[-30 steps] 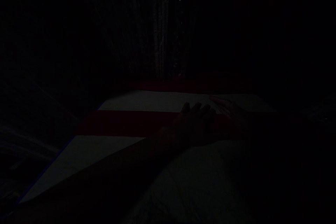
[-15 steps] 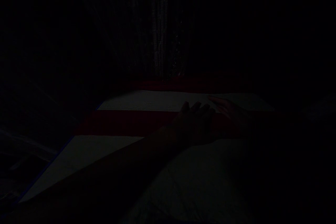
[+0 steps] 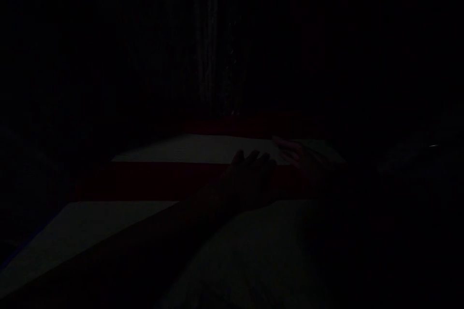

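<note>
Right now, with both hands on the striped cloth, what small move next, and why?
Probably slide the left hand leftward along the red stripe, smoothing the cloth: it lies beside the right hand, both bunched at the stripe's right part, the rest bare. The dark hides any wrinkles.

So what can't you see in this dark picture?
- Head view, right hand: too dim to tell if its fingers grip anything. Darkness swallows its arm.
- Left hand: fingers stretched out on the striped surface, which hides its underside.
- Striped surface: red and pale bands. Cloth or board, cannot tell. The lower edge cuts it off.
- Background: only faint vertical streaks show. Darkness hides the rest.
</note>
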